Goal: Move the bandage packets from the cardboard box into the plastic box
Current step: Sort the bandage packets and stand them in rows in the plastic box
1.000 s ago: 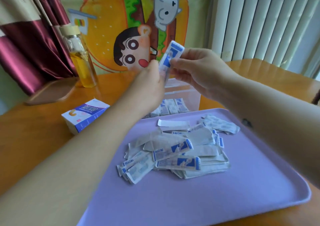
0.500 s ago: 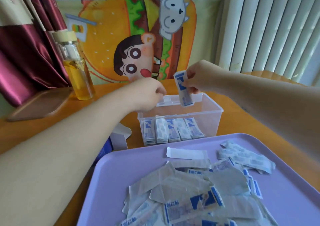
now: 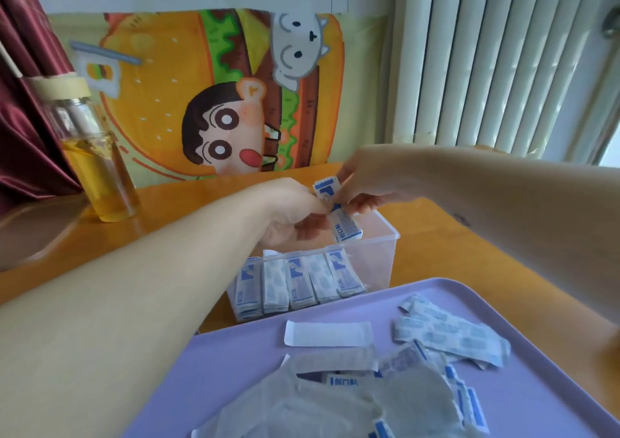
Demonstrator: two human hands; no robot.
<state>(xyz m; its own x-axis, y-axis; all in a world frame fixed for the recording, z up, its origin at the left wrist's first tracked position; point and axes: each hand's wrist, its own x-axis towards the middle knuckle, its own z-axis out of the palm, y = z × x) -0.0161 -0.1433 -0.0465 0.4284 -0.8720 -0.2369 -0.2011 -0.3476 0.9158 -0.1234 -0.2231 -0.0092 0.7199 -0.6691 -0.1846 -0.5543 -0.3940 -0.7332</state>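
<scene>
Now: bandage packet [image 3: 345, 228] pinched between fingers [image 3: 360, 207] of left hand [image 3: 295, 217] and right hand [image 3: 372, 179], above plastic box [image 3: 377, 263].

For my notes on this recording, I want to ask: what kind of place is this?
Probably a room in a home, not a workplace. A wooden table stands against a wall hung with a cartoon burger cloth, with a dark red curtain and vertical blinds at the window.

left hand [image 3: 295, 216]: pinching packet [image 3: 345, 228] | right hand [image 3: 365, 182]: pinching same packet
</scene>
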